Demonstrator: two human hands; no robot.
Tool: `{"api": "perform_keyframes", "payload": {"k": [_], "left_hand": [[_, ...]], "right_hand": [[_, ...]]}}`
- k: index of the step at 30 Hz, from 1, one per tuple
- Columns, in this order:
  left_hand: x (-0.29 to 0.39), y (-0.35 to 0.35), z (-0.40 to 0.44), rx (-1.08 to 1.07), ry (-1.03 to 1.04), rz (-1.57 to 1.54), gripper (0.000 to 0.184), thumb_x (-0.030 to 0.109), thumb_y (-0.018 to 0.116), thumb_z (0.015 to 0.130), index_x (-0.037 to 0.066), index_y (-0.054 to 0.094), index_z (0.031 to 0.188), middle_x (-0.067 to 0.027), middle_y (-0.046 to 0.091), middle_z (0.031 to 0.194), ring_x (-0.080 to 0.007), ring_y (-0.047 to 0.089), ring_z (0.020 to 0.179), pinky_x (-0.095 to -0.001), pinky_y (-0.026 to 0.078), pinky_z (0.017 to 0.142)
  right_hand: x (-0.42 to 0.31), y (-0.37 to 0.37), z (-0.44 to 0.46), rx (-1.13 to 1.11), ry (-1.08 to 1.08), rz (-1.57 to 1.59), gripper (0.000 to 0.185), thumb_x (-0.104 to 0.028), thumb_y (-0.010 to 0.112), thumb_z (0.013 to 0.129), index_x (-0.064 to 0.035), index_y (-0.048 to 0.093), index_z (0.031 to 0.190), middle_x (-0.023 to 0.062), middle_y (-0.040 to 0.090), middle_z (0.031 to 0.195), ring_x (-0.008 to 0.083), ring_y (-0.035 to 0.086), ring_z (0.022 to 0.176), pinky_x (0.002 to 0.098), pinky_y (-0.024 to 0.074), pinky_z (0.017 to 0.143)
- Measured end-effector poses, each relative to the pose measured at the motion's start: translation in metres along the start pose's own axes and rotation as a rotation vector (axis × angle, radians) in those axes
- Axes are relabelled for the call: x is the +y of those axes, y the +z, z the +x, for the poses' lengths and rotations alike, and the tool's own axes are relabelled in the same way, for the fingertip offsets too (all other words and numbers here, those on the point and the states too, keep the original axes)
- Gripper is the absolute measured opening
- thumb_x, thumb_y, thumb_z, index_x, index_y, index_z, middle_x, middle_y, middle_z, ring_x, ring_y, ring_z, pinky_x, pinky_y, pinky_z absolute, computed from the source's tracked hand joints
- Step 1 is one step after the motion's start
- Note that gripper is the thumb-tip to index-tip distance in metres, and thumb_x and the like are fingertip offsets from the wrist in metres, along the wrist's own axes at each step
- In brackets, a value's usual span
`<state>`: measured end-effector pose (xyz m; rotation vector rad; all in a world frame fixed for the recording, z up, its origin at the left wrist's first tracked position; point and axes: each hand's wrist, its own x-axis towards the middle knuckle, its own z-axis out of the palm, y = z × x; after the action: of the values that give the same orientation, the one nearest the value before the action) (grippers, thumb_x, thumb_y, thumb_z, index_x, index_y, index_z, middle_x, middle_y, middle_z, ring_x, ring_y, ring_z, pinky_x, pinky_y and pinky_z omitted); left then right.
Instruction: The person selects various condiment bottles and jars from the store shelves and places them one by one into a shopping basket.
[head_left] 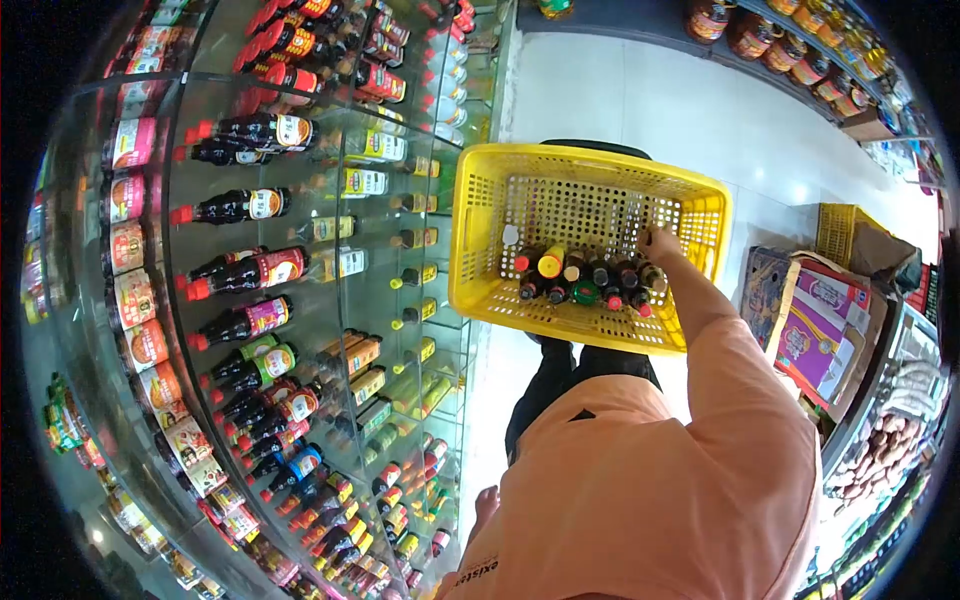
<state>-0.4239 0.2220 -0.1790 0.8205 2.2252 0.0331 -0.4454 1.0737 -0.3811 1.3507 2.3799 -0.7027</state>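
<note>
A yellow perforated basket stands in front of my body, with several dark bottles grouped along its near side. Their caps are red, yellow, green and black. My right hand reaches inside the basket at the right, just beyond the bottles, its fingers curled; whether it holds anything is hidden. Low beside my torso, near the glass shelves, my left hand shows only in small part, and its fingers cannot be made out well.
Glass shelves packed with sauce bottles and jars line the left side. Large jars stand on a shelf at the top right. Cardboard boxes and another yellow basket are at the right, beside a bin of brown produce.
</note>
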Motion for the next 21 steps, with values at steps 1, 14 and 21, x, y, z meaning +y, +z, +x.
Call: {"api": "perform_keyframes", "payload": {"k": [1,14,21], "left_hand": [[0.013,0.000,-0.018,-0.029,-0.140,-0.143,0.032,0.023,0.062,0.092,0.005,0.058,0.118,-0.0191,0.067,0.098,-0.0242,0.068,0.081,-0.0380,0.056,0.066],[0.121,-0.101,-0.001,-0.024,-0.791,-0.805,0.032,0.025,0.058,0.096,0.002,0.058,0.118,-0.0147,0.068,0.094,-0.0208,0.067,0.071,-0.0320,0.054,0.062],[0.077,-0.044,0.009,0.116,-0.547,-1.018,0.035,0.027,0.058,0.097,-0.002,0.058,0.117,-0.0146,0.070,0.094,-0.0195,0.067,0.070,-0.0306,0.054,0.061]], "right_hand": [[-0.004,-0.002,0.003,-0.085,0.072,0.037,0.055,-0.045,0.068,0.080,-0.0126,0.060,0.124,0.0299,0.056,0.117,0.0425,0.063,0.099,0.0460,0.0532,0.087],[0.002,0.004,0.009,-0.245,0.010,0.073,0.058,-0.030,0.080,0.071,-0.0137,0.060,0.123,0.0247,0.060,0.114,0.0410,0.061,0.105,0.0453,0.0521,0.089],[-0.045,-0.080,-0.014,-0.127,-0.030,0.188,0.052,-0.037,0.064,0.084,-0.0042,0.059,0.124,0.0257,0.063,0.116,0.0409,0.059,0.111,0.0455,0.0480,0.095]]}}
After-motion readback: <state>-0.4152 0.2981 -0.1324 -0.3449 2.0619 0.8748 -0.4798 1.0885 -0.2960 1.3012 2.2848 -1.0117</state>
